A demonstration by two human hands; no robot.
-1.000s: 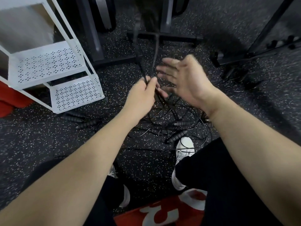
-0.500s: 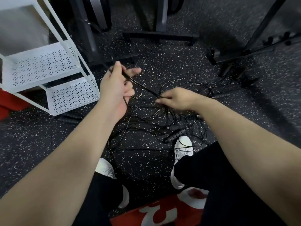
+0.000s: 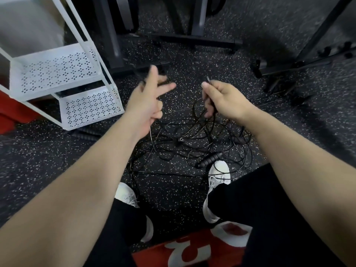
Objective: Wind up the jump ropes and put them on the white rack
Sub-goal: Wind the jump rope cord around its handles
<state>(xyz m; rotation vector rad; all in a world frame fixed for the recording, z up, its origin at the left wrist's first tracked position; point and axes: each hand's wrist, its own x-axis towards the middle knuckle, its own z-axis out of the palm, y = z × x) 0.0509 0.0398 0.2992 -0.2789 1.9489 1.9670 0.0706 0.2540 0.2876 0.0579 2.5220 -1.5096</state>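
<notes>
The floor point(image 3: 57, 170) is dark rubber matting flecked with pale specks, and it runs under everything in view. At the far left a red patch point(image 3: 11, 112) shows behind the white rack point(image 3: 92, 110), which stands on the floor with two perforated shelves in sight, one stepped above the other; both shelves show only their punched pattern. Just beside the rack's lower front corner a ribbed black handle point(image 3: 87, 134) lies on the floor, partly under the frame.

The left hand point(image 3: 148, 101) is raised near the rack's right post. Its thumb and first two fingers are spread and blurred, while the lower fingers curl in at the palm, where a thin cord hangs down from them toward the floor.

Between the two forearms the jump ropes point(image 3: 192, 143) lie as a loose black tangle of thin cords on the floor, with another ribbed handle point(image 3: 209, 160) just beside the toe of a white shoe point(image 3: 219, 172). A second white shoe point(image 3: 125, 195) sits further left, nearer the camera.

The right hand point(image 3: 223, 99) has its fingers curled round a bunch of cord, thumb pressed on top, and loops trail from it down into the tangle.

Behind the hands dark metal equipment bases point(image 3: 198, 38) stand on the floor, and another dark frame point(image 3: 289, 64) crosses the upper right. A red mat with white lettering point(image 3: 192, 251) lies at the bottom edge.
</notes>
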